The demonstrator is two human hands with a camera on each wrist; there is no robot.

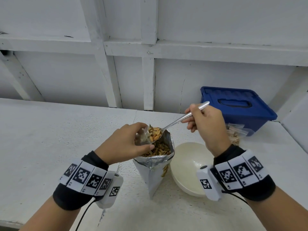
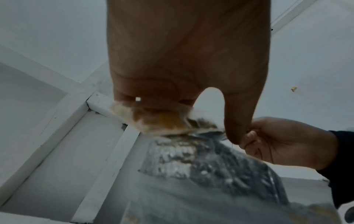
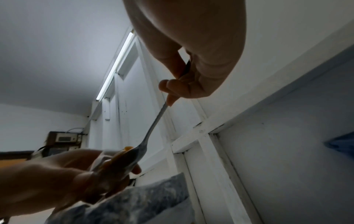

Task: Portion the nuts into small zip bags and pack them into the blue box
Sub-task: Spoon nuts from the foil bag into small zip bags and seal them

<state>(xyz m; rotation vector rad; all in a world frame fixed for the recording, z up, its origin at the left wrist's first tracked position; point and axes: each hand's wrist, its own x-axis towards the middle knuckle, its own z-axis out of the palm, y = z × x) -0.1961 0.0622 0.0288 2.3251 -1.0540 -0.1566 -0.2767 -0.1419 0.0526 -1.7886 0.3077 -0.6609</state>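
bowl [image 1: 185, 162]: cream, on the white table [image 1: 50, 139]
wall [image 1: 216, 22]: white panelled boards (paint cracked in places)

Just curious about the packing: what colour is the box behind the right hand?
Blue, lid included. The box shows best in the head view, on the table's far right.

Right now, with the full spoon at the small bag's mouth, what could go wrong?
1. The spoon is heaped with nuts, and the small zip bag in the left hand has a narrow mouth; nuts may slip off past it.
2. The tall foil bag stands open with no hand on it; a bump from either hand could tip it.
3. The blue box has its lid on, so packing needs a free hand.
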